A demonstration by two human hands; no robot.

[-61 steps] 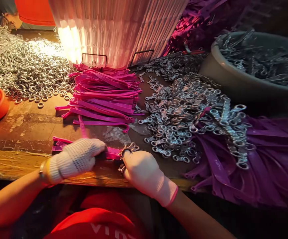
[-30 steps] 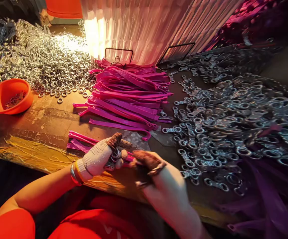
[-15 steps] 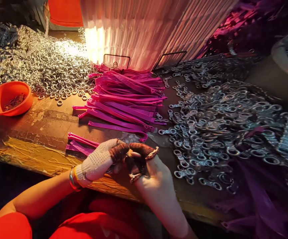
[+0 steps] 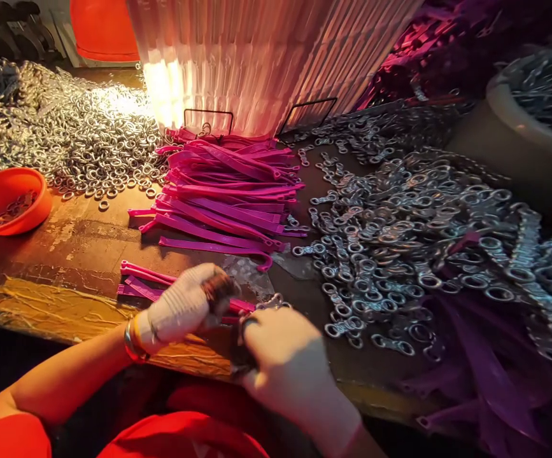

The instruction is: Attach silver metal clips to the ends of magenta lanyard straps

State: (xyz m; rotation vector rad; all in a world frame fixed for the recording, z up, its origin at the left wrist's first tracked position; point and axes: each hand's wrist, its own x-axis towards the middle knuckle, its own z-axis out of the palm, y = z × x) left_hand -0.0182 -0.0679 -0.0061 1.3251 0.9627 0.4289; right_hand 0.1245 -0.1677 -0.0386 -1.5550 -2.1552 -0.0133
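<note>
My left hand, in a white knit glove with brown wrapping on its fingertips, is closed above a few magenta straps. Close beside it, my right hand is also gloved and closed, with its dark fingertips curled in and blurred. What either hand holds, if anything, is hidden. Magenta strap ends and some silver metal links show between and just beyond the hands. A larger bundle of magenta straps lies across the table in front of them.
On the left are a heap of silver rings and an orange bowl with small metal pieces. Silver double-ring links spread over the right side beside a grey bucket. A ribbed translucent panel stands behind the straps.
My hands have parted slightly, and my right hand has turned with its back upward and come lower. Strap ends and metal links now show between them. The view has shifted a little.
</note>
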